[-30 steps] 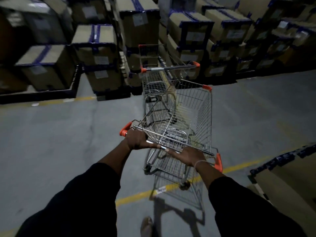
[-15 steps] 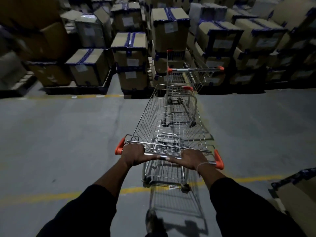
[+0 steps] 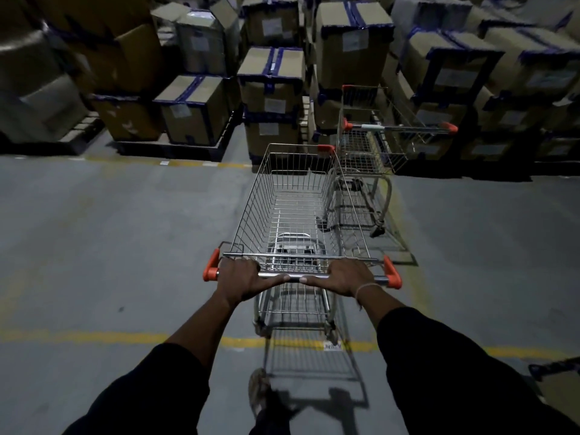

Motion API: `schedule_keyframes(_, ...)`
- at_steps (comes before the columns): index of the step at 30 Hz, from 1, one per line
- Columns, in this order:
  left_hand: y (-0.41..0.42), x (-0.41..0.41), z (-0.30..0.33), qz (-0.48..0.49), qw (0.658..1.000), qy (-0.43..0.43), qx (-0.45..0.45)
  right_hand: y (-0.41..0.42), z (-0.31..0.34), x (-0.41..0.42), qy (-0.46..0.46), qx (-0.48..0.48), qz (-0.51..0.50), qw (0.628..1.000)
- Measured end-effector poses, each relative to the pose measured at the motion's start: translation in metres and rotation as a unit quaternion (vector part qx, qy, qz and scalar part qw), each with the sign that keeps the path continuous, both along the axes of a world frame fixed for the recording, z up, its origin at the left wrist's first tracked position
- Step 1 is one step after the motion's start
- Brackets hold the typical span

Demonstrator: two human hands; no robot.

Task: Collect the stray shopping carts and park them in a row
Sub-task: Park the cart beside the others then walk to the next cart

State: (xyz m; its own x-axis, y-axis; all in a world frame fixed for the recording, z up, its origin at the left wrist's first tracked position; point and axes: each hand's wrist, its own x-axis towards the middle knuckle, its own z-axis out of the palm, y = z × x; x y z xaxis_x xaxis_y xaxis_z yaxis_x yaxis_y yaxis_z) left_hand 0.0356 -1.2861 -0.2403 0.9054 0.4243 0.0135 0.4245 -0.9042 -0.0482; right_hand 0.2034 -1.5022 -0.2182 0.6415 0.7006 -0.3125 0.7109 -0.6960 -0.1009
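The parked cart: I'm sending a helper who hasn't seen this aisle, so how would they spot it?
Find the stacked cardboard boxes along the far side of the grey floor. The parked cart stands just before them, right of centre. Unlike the pushed cart, no hands hold its handle.

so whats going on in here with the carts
A person is pushing an empty wire shopping cart across a warehouse floor, the left hand and right hand both gripping its handle bar. A second cart stands just ahead and to the right, parked by the stacked cardboard boxes. The pushed cart's front is about level with the parked one's rear, beside it rather than nested into it.
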Motion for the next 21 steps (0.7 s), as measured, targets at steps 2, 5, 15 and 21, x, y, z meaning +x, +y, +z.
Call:
schedule_keyframes(2, 0.016, 0.011, 0.000, 0.007, 1.000, 0.011, 0.001, 0.018, -0.001, 0.014, -0.006, 0.004, 0.008, 1.000)
schedule_keyframes(5, 0.046, 0.034, -0.001, 0.012, 1.000, 0.009, 0.002, 0.048, -0.001, 0.036, -0.011, 0.016, 0.009, 1.000)
schedule_keyframes(15, 0.147, 0.133, 0.002, 0.018, 0.999, 0.031, -0.030, 0.147, -0.012, 0.108, -0.135, 0.038, -0.122, 0.983)
schedule_keyframes(21, 0.208, 0.196, 0.000, 0.019, 0.998, 0.043, -0.043, 0.194, -0.014, 0.181, -0.014, 0.052, -0.098, 0.994)
